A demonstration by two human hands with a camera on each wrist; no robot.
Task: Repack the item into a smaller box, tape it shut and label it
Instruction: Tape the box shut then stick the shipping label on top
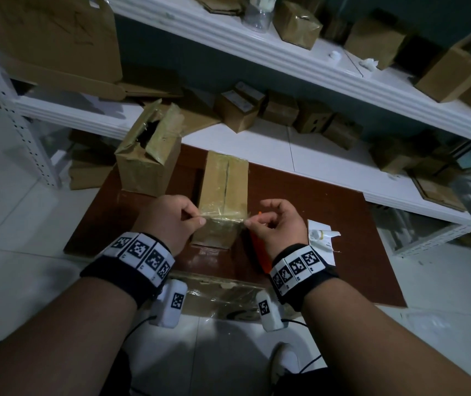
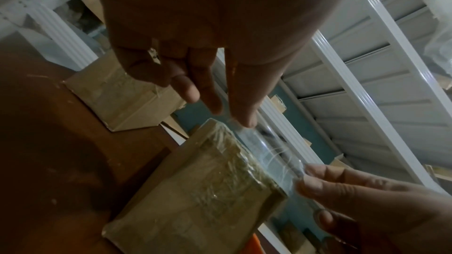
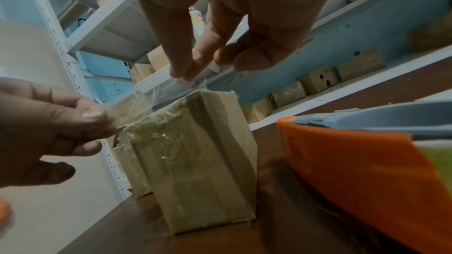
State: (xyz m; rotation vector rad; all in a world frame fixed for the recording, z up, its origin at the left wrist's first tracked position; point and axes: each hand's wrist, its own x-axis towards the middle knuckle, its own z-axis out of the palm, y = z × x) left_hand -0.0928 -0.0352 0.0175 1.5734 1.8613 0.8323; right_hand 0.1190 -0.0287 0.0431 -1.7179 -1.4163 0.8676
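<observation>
A small closed cardboard box stands on the brown table, its top flaps meeting in a seam and its near end wrapped in clear tape. A strip of clear tape is stretched just above the box's near top edge. My left hand pinches the strip's left end, and my right hand pinches its right end. The strip spans between the two hands over the box, and the same strip hangs over the box's top corner.
A larger torn-open box stands left of the small one. An orange tape dispenser lies right of the small box under my right wrist. A white label sheet lies at the right. Shelves with several boxes rise behind the table.
</observation>
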